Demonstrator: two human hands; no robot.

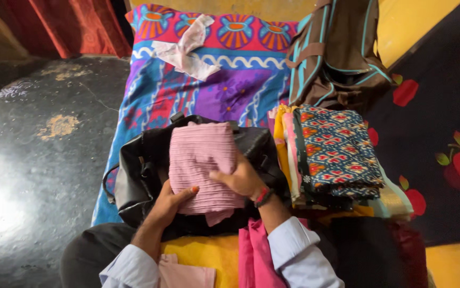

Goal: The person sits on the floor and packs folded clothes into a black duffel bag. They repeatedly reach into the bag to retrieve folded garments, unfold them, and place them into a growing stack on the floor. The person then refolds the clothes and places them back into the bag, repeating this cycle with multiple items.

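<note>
We are holding one folded pink ribbed garment (200, 162) over one black bag (139, 176) that is lying open on the colourful patterned bedspread (230, 96). Our left hand (168, 205) is gripping the garment's lower left edge, thumb pressing on top and fingers curling out of sight beneath it. Our right hand (240, 178) is resting flat on the garment's right side, fingers together and pressing down on the cloth; one red-and-black wristband (262, 196) is circling that wrist.

Just to the right of the bag, one stack of folded clothes (331, 154) is sitting on the bed, a blue patterned piece on top; we cannot count its layers exactly. Behind it, one brown bag with teal trim (336, 53) is leaning upright. One white crumpled cloth (187, 48) is lying near the head of the bedspread. On our lap, one yellow cloth (208, 253) and one bright pink cloth (254, 256) are lying side by side.
</note>
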